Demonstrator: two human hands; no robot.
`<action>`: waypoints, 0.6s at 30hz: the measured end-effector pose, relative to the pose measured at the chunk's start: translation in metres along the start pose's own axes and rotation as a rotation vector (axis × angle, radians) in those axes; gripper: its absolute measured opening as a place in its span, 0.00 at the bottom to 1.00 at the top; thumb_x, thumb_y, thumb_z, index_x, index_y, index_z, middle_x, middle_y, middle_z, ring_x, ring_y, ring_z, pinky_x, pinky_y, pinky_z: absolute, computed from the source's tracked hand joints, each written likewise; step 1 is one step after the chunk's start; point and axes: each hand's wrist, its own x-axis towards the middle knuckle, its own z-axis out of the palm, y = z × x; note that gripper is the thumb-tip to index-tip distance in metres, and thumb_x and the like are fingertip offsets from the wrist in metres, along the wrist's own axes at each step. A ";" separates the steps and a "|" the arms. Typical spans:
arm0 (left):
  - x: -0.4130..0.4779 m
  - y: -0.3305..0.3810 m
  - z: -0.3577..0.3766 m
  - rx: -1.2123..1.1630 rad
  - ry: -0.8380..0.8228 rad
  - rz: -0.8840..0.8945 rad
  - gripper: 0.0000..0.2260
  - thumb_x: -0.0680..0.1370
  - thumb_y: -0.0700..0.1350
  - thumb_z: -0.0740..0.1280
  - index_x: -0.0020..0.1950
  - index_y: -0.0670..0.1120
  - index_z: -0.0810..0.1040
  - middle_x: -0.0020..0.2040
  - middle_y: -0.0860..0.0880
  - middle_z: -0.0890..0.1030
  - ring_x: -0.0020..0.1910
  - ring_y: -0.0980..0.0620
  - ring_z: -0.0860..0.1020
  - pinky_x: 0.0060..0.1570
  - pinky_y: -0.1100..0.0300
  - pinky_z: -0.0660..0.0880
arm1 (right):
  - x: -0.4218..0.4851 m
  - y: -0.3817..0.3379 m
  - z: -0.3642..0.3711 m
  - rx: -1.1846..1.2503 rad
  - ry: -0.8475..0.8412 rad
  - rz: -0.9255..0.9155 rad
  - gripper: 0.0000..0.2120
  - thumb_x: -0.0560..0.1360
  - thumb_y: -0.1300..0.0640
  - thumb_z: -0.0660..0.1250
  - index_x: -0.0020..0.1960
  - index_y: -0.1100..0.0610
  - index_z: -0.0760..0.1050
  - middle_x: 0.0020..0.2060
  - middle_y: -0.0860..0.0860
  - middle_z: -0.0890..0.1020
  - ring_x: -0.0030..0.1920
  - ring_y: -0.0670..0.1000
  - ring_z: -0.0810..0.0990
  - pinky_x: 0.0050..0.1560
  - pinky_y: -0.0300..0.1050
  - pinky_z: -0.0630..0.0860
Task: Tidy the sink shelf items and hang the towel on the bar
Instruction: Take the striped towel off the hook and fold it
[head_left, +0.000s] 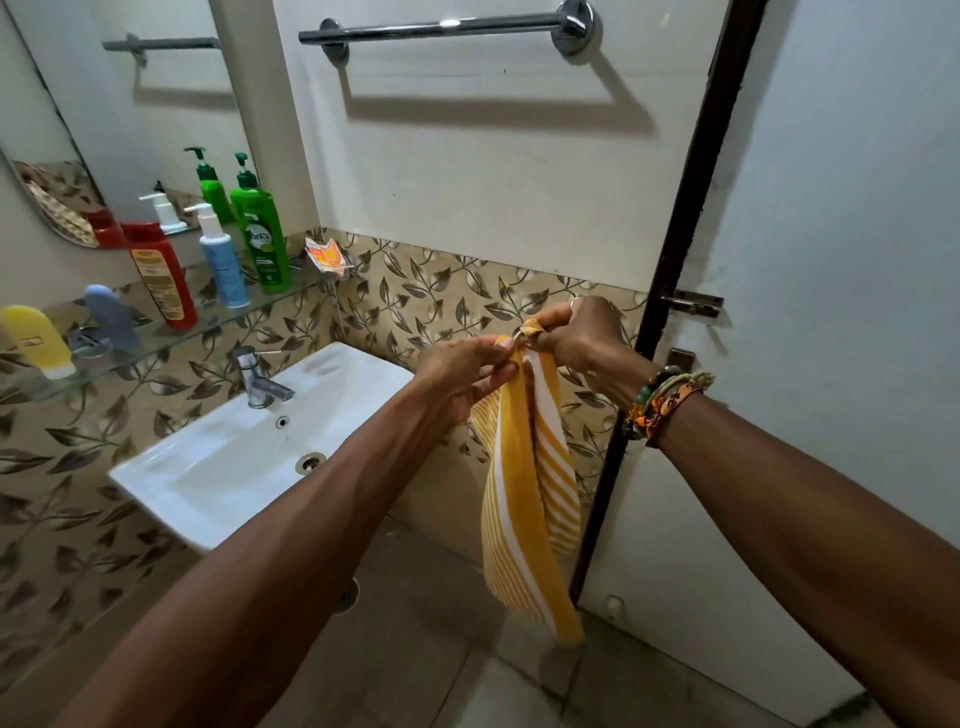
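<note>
In the middle of the frame both hands hold a yellow towel with white stripes, well below the chrome bar fixed to the wall at the top. The left hand pinches the towel's upper edge between thumb and fingertips, with the fingers pressed together. The right hand has its fingers curled round a bunched corner just beside it; a ring sits on one finger and beaded and woven bracelets circle the wrist. The rest of the towel hangs down in folds in front of the leaf-patterned tiles. At the left a glass shelf carries the bottles. The tall green pump bottle shows the white letters "atika" on its label, with smaller print below that is too small to read. A red bottle bears a yellow label whose writing is illegible, and a pale blue pump bottle stands between the two, its label also unreadable. Farther left a grey tube and a yellow tube stand cap down; the yellow one has a small red mark that cannot be made out. All these containers are opaque, so their contents cannot be told. An orange and white sachet rests at the shelf's right end, its print blurred. Below the shelf is a white sink with a chrome tap, and a mirror in the upper left reflects the bottles. A white door with a latch fills the right side.
</note>
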 end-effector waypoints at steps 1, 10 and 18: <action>0.000 0.002 0.002 -0.012 0.029 0.028 0.06 0.74 0.32 0.71 0.50 0.37 0.80 0.46 0.40 0.83 0.38 0.48 0.84 0.36 0.60 0.82 | -0.001 0.000 -0.001 0.013 -0.017 0.006 0.07 0.71 0.67 0.74 0.41 0.55 0.83 0.40 0.52 0.85 0.43 0.51 0.85 0.43 0.45 0.83; -0.006 0.002 0.006 0.006 0.066 0.059 0.11 0.73 0.29 0.70 0.52 0.39 0.76 0.54 0.36 0.80 0.46 0.42 0.84 0.33 0.60 0.81 | -0.010 0.006 0.005 0.133 0.005 0.096 0.09 0.68 0.62 0.78 0.46 0.63 0.81 0.42 0.58 0.85 0.42 0.57 0.86 0.46 0.55 0.84; -0.002 0.006 -0.007 0.191 0.095 0.100 0.07 0.71 0.31 0.73 0.48 0.35 0.81 0.49 0.38 0.83 0.42 0.44 0.86 0.35 0.61 0.81 | -0.017 0.008 0.020 0.085 0.025 0.041 0.08 0.66 0.59 0.78 0.43 0.60 0.82 0.39 0.56 0.85 0.40 0.56 0.86 0.42 0.55 0.85</action>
